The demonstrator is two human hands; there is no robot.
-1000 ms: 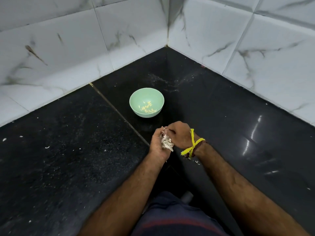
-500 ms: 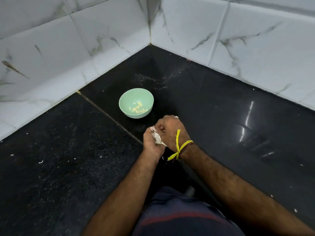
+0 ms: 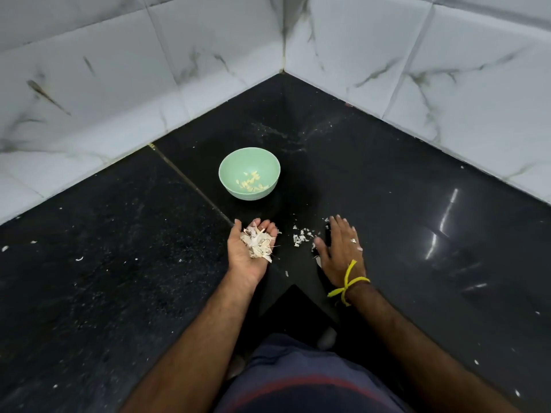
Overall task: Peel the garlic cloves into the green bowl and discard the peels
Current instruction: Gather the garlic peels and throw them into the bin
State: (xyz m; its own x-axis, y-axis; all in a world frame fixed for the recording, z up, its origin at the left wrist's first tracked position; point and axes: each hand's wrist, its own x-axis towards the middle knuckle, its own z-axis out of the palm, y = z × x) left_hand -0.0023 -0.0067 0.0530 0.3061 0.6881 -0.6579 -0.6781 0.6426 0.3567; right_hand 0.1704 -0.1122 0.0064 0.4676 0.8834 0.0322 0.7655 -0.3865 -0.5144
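the left hand (image 3: 252, 248) cups feather-light, flaky peels (image 3: 258, 244); the right hand (image 3: 340, 248) lies flat, fingers straight, beside loose scraps (image 3: 301, 237) on the counter (image 3: 417, 234); best swept, not pinched.

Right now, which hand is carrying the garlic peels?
The left hand, palm up and cupping the peel pile; the right hand lies flat, palm down, on the counter.

Pale green bowl (image 3: 249, 173), upright on the black counter near the corner, with peeled yellowish garlic cloves (image 3: 252, 183) at its bottom. Heap of dry white peels (image 3: 258, 244) cupped in the upturned left palm; more loose peel scraps (image 3: 301, 236) scattered on the counter just beside.
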